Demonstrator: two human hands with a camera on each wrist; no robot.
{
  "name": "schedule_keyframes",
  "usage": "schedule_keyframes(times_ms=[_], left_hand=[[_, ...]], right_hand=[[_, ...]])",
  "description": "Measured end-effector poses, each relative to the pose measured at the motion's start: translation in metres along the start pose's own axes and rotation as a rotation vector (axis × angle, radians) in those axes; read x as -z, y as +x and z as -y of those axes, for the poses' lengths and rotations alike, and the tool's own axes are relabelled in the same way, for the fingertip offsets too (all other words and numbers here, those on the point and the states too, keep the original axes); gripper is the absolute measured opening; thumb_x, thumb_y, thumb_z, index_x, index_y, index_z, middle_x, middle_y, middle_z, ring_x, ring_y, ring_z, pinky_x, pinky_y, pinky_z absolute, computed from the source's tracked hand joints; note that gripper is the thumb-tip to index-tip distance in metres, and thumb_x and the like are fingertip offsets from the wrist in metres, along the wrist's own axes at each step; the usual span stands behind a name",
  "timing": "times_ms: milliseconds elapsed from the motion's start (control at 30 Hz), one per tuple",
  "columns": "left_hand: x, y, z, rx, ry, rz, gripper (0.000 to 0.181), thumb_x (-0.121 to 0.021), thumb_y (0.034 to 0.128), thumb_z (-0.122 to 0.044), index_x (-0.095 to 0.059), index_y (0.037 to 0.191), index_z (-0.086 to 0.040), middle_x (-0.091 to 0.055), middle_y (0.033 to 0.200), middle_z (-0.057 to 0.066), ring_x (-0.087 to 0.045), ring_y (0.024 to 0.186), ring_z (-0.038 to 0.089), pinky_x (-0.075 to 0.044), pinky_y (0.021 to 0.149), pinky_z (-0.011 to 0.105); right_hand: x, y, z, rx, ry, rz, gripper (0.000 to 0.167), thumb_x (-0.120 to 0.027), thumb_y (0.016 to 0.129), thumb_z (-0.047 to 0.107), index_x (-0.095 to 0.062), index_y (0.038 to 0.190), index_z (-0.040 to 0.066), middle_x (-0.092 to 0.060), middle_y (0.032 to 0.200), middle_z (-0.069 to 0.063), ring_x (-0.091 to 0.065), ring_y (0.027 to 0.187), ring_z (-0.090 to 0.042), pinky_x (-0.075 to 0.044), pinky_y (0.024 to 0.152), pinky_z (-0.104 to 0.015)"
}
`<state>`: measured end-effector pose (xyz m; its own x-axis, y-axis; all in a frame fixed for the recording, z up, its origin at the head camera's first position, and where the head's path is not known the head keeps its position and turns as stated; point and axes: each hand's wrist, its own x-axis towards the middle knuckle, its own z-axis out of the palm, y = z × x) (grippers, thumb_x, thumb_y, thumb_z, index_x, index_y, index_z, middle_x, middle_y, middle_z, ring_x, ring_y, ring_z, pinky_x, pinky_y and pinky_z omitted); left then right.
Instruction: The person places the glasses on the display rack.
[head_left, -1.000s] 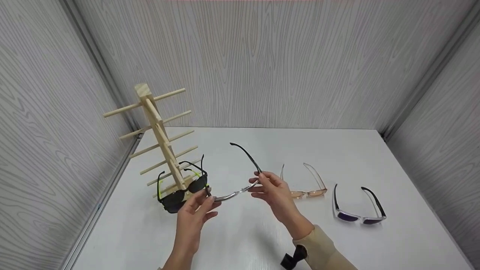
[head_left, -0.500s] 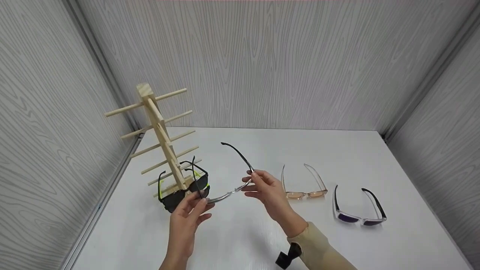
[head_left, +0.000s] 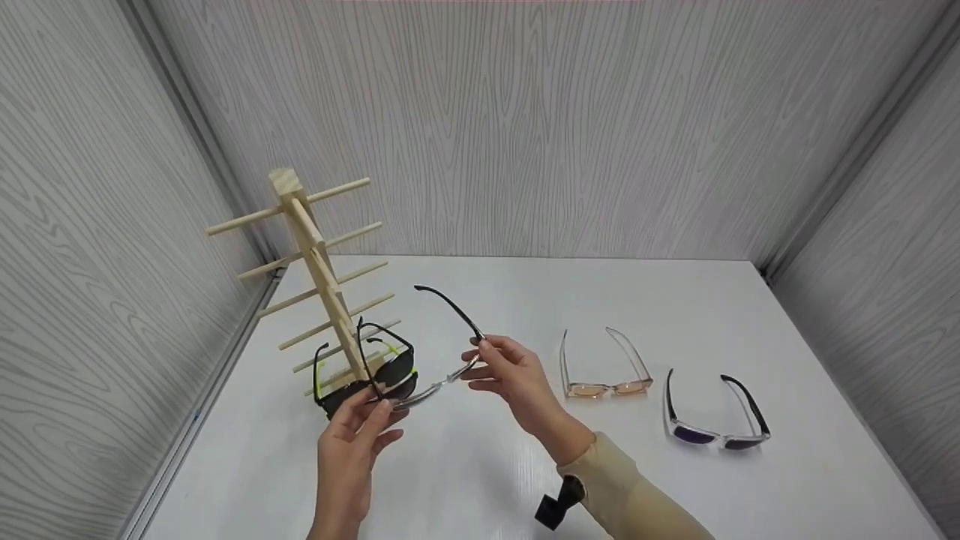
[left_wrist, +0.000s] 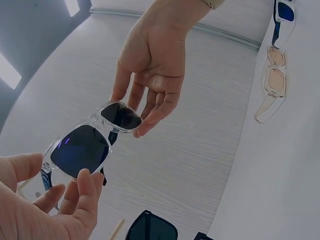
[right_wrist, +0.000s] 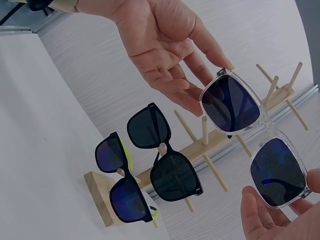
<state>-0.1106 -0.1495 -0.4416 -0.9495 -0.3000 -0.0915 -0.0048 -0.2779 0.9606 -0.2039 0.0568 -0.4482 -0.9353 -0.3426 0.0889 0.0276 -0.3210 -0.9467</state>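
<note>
Both hands hold a pair of clear-framed sunglasses (left_wrist: 80, 150) with dark lenses and black temples, lifted above the table with the temples spread away from the person. The left hand (head_left: 349, 446) pinches the frame's left end near the hinge. At the other end, the right hand (head_left: 521, 386) pinches the right hinge corner between thumb and fingers. Just behind the left hand stands a wooden glasses rack (head_left: 322, 274). On its lower pegs hang black sunglasses (right_wrist: 175, 177) and, below them, black sunglasses with yellow-green temples (right_wrist: 127, 200).
Glasses with peach-tinted lenses (head_left: 607, 390) lie on the white table (head_left: 480, 480), temples unfolded. Farther right lie clear-framed sunglasses with purple lenses (head_left: 716, 439). Several pegs stick out from both sides of the rack. Wood-grain panels (head_left: 525, 127) enclose the table at the back and sides.
Both hands have moved left with the clear-framed sunglasses, towards the rack. The left-hand temple now overlaps the hanging black sunglasses in the head view. The glasses on the table have stayed put.
</note>
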Motion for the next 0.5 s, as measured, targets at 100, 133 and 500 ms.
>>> schedule_keyframes(times_ms=[100,133,500], left_hand=[[0.003,-0.001,-0.002,0.002,0.01,-0.01,0.042,-0.069,0.0846,-0.019,-0.055,0.121,-0.005,-0.058,0.105,0.015,-0.065,0.095,0.026,-0.054,0.076,0.036],[0.005,-0.001,-0.003,0.005,0.013,-0.013,0.042,-0.069,0.0846,-0.019,-0.055,0.121,-0.005,-0.058,0.105,0.015,-0.065,0.095,0.025,-0.054,0.076,0.036],[0.016,-0.003,-0.006,0.016,0.052,-0.051,0.043,-0.065,0.0886,-0.019,-0.051,0.126,-0.003,-0.057,0.106,0.012,-0.064,0.095,0.022,-0.053,0.077,0.033]], right_hand=[[-0.004,0.002,-0.001,-0.007,-0.002,0.0,0.029,-0.056,0.094,0.024,-0.057,0.114,0.002,-0.06,0.107,-0.022,-0.065,0.091,-0.032,-0.053,0.079,-0.039],[-0.006,0.003,-0.002,-0.008,-0.004,0.001,0.029,-0.056,0.094,0.024,-0.057,0.114,0.002,-0.06,0.107,-0.022,-0.065,0.091,-0.032,-0.053,0.079,-0.039],[-0.018,0.011,-0.008,-0.041,-0.005,0.01,0.032,-0.057,0.094,0.023,-0.056,0.117,0.001,-0.058,0.108,-0.025,-0.065,0.092,-0.033,-0.053,0.078,-0.038]])
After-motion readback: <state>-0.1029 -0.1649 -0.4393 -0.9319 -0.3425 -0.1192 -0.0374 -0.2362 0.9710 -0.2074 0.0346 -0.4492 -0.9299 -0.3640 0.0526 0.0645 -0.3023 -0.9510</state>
